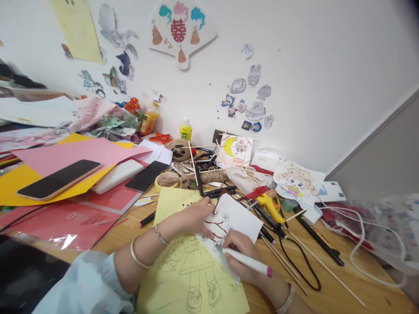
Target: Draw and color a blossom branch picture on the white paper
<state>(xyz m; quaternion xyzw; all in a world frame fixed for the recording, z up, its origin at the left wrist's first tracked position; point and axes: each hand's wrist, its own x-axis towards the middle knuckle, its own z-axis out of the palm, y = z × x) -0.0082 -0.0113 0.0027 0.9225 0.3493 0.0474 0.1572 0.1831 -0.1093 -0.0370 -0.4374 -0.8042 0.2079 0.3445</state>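
White paper, partly behind right hand

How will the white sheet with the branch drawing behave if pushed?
The white sheet looks thin, so it would likely flex. Lying partly over the yellow paper, it may slide across it. The left hand resting on it should probably limit that.

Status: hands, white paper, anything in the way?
Right hand: holding white marker. Left hand: on white paper. White paper: branch drawing, overlapping yellow sheet. Hands partly cover it.
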